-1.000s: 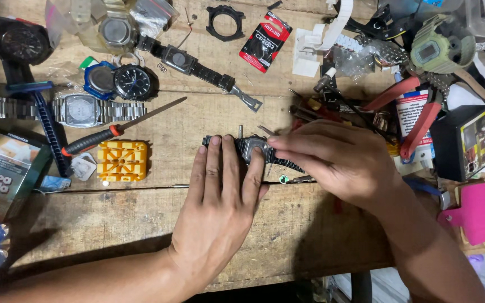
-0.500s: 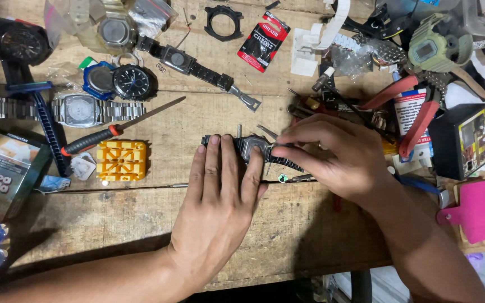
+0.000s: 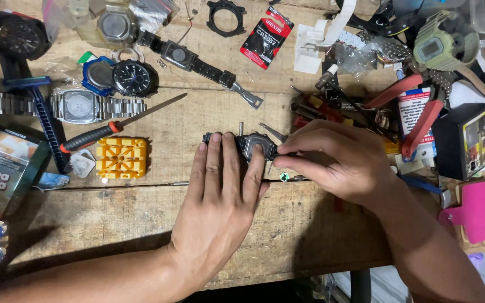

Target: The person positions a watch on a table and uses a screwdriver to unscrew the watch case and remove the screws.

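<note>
Cluttered wooden bench, frame centre: your left hand presses flat on the dark watch, right hand pinches its strap end; 1 slip risks flinging small parts.

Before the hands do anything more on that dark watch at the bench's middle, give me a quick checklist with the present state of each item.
1. Watch pinned flat on the wooden bench: ok, left hand lies across its strap with fingers flat.
2. Right hand on the work: ok, its fingertips pinch at the case's right edge.
3. What the right hand pinches, tool or strap end: cannot tell, hidden by the fingers.
4. Red-handled screwdriver clear of the hands: ok, lying apart to the left.
5. Yellow case holder free: ok, nothing sits in it.
6. Small loose parts near the watch: cannot tell, too small.
</note>
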